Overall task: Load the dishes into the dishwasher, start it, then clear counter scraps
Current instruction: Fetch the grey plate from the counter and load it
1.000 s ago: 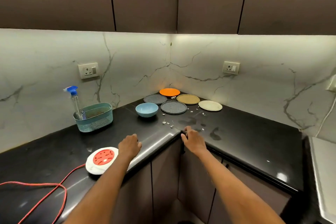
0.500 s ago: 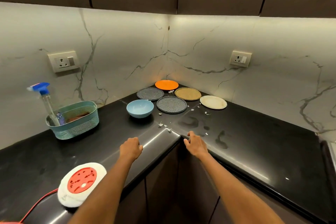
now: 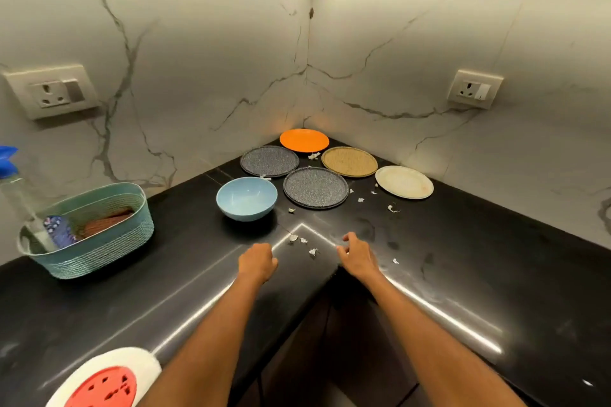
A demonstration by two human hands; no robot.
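In the corner of the black counter (image 3: pixel 463 258) lie several dishes: an orange plate (image 3: pixel 304 140), two grey speckled plates (image 3: pixel 269 161) (image 3: pixel 315 187), a tan plate (image 3: pixel 349 162), a cream plate (image 3: pixel 404 182) and a light blue bowl (image 3: pixel 246 197). Small pale scraps (image 3: pixel 302 243) are scattered between the dishes and the counter's front edge. My left hand (image 3: pixel 258 263) hovers over the counter near the inner corner with its fingers curled and nothing in it. My right hand (image 3: pixel 357 254) rests at the counter edge, fingers loosely bent, holding nothing.
A teal basket (image 3: pixel 96 235) with a spray bottle (image 3: pixel 13 195) and cloths stands at the left. A white and red extension reel (image 3: pixel 105 383) lies at the lower left. Wall sockets (image 3: pixel 49 91) (image 3: pixel 474 89) sit on both marble walls. Cabinet doors are below the counter.
The view has come closer and tilted down onto the counter. Both hands have moved forward from the counter's front edge toward the scraps near the inner corner.
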